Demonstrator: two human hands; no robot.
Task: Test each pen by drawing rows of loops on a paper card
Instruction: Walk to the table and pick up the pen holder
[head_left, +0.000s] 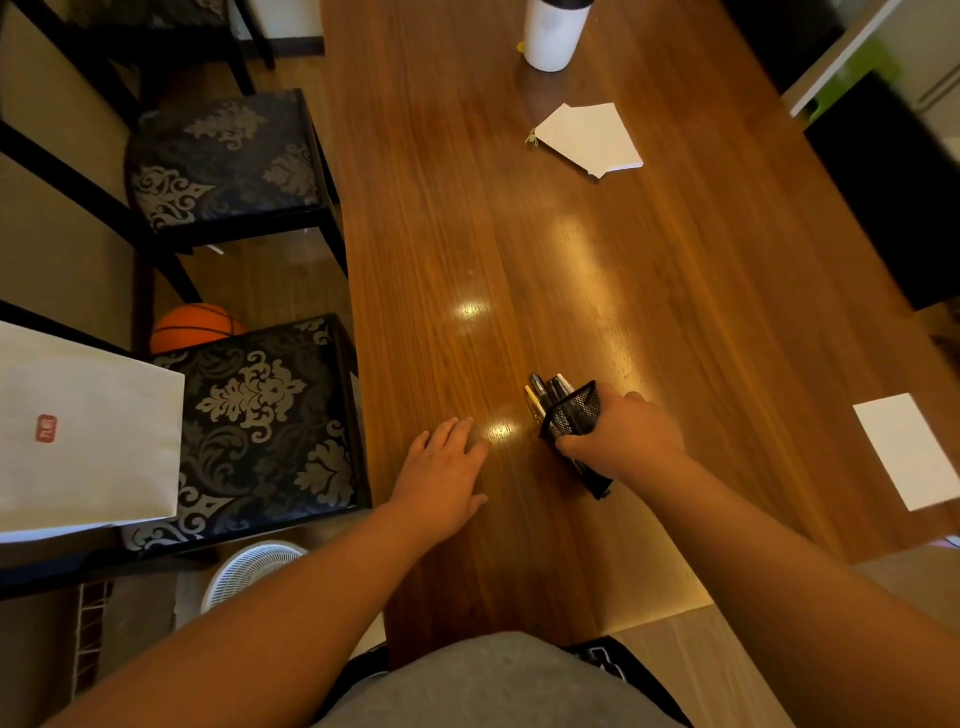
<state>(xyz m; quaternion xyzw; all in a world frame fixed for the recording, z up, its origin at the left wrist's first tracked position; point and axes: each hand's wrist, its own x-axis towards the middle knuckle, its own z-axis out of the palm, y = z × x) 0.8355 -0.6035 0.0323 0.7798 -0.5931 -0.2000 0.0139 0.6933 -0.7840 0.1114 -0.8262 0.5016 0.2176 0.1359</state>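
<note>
My right hand (626, 441) grips a black mesh pen holder (574, 415), tipped over toward the left above the wooden table (519, 260). Several pens (545, 395) poke out of its mouth, black ones and a yellow one. My left hand (441, 478) rests flat on the table with straight fingers, a little left of the holder and apart from it. A white paper card (906, 449) lies at the table's right edge. More white cards (589, 137) lie farther up the table.
A white cup (553, 34) stands at the far end of the table. Two patterned chairs (244, 415) line the left side, one with a white paper bag (83, 436) on it. An orange basketball (195, 325) and a white fan (249, 571) are on the floor.
</note>
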